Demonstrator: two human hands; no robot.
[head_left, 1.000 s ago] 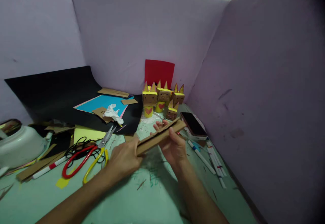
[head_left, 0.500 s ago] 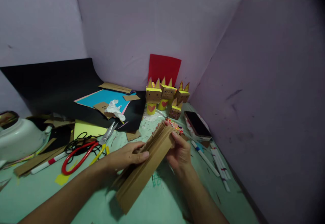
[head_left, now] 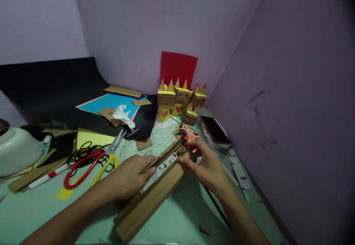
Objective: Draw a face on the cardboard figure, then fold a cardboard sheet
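Note:
A long folded piece of brown cardboard (head_left: pixel 154 195) lies slanted over the table in front of me, its near end at lower left. Along its inner fold shows a white printed label (head_left: pixel 159 173). My left hand (head_left: pixel 134 174) grips the cardboard's left side, the thumb pressed on the inner face beside the label. At the far end, my right hand (head_left: pixel 203 163) has its thumb and fingers closed on the cardboard's edge. Just beyond those fingers is a small red-and-white patterned thing (head_left: pixel 190 132). Red-and-yellow-handled scissors (head_left: pixel 95 163) lie left of my left hand.
Several cardboard figures with horns (head_left: pixel 166 100) stand at the back before a red sheet (head_left: pixel 179 67). A phone (head_left: pixel 215 129) and markers (head_left: pixel 240 174) lie right. Blue paper (head_left: pixel 97 104), crumpled tissue (head_left: pixel 122 115), black cord (head_left: pixel 83 154) and a white rounded object (head_left: pixel 22 150) are left.
The cardboard has tipped and opened, bringing its white label into view. My right hand has shifted rightward and turned over the far end, while my left hand keeps its hold.

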